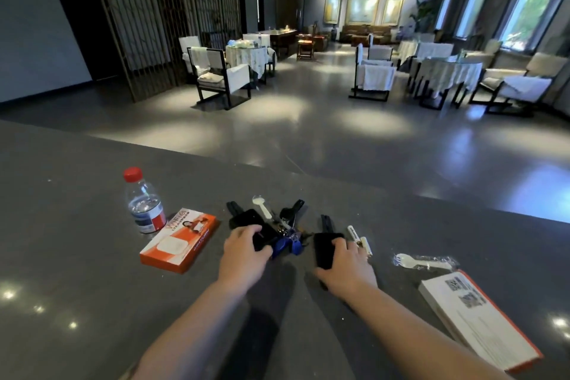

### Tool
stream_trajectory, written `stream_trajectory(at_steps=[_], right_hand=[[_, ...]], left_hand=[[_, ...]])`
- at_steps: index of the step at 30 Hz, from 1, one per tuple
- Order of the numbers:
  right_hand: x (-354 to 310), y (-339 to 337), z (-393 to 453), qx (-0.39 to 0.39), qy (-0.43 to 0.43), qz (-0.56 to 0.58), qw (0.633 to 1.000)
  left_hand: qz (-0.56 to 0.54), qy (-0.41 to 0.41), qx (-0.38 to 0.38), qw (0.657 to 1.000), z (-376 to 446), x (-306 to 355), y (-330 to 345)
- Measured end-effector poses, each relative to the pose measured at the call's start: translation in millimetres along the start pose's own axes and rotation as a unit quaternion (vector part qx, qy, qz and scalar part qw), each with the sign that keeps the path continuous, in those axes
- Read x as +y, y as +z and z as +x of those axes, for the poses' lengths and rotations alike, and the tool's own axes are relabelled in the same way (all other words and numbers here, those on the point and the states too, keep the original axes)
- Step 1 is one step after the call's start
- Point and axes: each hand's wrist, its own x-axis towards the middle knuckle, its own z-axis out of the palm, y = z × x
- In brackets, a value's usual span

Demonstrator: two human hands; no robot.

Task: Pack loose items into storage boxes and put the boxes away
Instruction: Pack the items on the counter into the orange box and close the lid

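Both hands down on black items at mid-desk

Centrally, the left hand (246, 251) lies over a black device (251, 220), its fingers curled onto the device's top and its thumb toward the blue item (290, 245) just beside it. The right hand (347, 262) grips a second black device (324, 248), fingers bent over its far right edge and thumb under its near end. Both forearms reach in from the bottom edge of the view.

Between and beyond the two hands sits a tangle of small loose items: a white plastic spoon (262, 207), black clips and bits of metal, too jumbled to tell apart. Just right of the right hand lies a white pen-like piece (359, 239); farther right, a wrapped white fork (424, 261) lies well apart from the hand.

Left of the left hand, an orange box (180, 241) lies flat at an angle, and a water bottle (143, 200) with a red cap stands upright at its far left corner. At the near right, a white-and-orange box (475, 318) lies flat, running toward the right side of the view.

The grey desk (77, 241) has broad bare surface to the left and in front of the forearms. Its far edge runs diagonally, closest behind the loose items. Beyond it, open polished floor stretches to covered chairs and tables.
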Motion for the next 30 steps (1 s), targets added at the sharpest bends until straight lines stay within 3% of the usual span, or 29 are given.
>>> stream_trajectory(at_steps=[6, 9, 15, 20, 25, 30], right_hand=[[-8, 10, 27, 0.009, 0.054, -0.083, 0.995], [-5, 13, 34, 0.004, 0.053, -0.098, 0.994], [-2, 15, 33, 0.002, 0.024, -0.136, 0.990], [8, 9, -6, 0.017, 0.004, -0.044, 0.999], [33, 3, -77, 0.016, -0.021, 0.009, 1.000], [75, -5, -146, 0.021, 0.013, 0.029, 0.999]], left_hand=[[0.065, -0.101, -0.005, 0.993, 63, -2, 24], [0.118, -0.105, 0.026, 0.987, 73, 0, 42], [0.117, -0.101, 0.049, 0.987, 78, -2, 47], [0.143, -0.074, 0.023, 0.987, 47, -16, 34], [0.136, -0.114, -0.007, 0.984, -14, -29, 14], [0.126, -0.114, -0.034, 0.985, -93, -30, 1]])
